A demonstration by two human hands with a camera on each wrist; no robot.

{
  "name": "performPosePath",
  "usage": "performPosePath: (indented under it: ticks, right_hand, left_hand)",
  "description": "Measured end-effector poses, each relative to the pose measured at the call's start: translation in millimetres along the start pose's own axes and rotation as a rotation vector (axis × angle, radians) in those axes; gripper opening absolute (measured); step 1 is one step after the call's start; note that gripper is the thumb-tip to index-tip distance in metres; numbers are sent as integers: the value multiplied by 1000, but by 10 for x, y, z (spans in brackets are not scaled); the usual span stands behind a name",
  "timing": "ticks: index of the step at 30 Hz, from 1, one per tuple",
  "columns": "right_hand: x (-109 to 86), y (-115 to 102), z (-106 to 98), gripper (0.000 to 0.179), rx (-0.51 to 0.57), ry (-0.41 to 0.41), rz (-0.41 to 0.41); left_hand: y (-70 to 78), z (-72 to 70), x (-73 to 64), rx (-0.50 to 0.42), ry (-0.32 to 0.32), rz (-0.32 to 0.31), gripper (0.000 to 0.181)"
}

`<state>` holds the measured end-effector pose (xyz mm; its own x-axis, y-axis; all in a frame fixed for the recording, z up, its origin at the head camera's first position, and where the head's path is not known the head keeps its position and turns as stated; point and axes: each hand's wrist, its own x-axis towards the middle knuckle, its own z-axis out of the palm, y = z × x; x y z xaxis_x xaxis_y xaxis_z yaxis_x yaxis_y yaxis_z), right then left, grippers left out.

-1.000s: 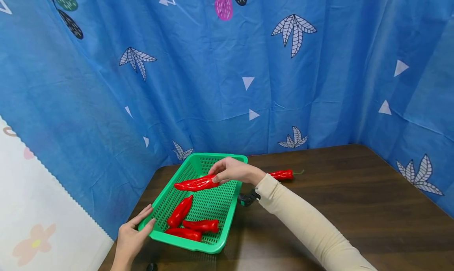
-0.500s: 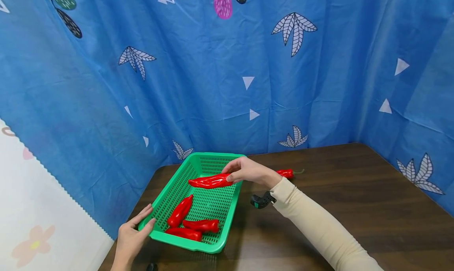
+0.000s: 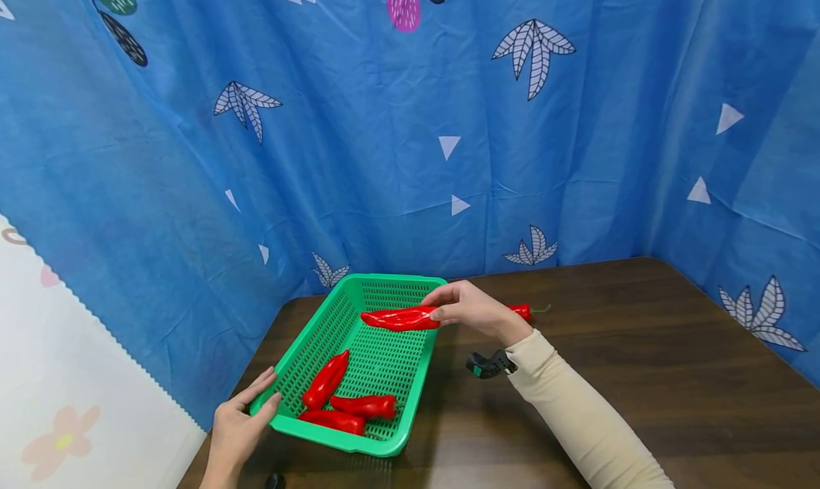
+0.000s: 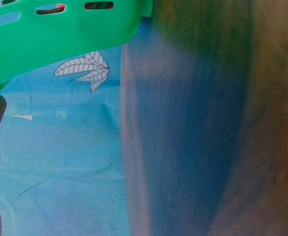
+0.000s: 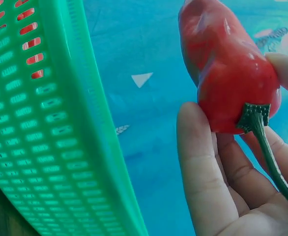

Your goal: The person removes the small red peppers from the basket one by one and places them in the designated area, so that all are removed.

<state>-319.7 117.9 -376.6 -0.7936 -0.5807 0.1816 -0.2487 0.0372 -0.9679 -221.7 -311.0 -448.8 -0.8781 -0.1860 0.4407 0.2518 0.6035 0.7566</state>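
Observation:
My right hand pinches a red pepper by its stem end, the tip pointing left over the far part of the green basket. In the right wrist view the thumb and fingers hold the thick end of the pepper, its green stem hanging over the palm. At the near left corner, my left hand grips the basket rim with the thumb on top. Inside, at the near end, lie three red peppers: one slanted, one sideways and one along the near wall.
Another red pepper lies on the dark wooden table, partly hidden behind the right hand. A black device is worn at the right wrist. Blue patterned curtain hangs behind and beside the table.
My right hand has moved to the right and slightly away with the pepper, toward the basket's far right corner. The left hand and basket have stayed in place.

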Motion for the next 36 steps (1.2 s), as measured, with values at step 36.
performPosePath:
  ticks: [36]
  right_hand:
    - [-354,264,-317,41,118,191,79]
  left_hand:
    - [-5,-3,6,21,-14,-35,38]
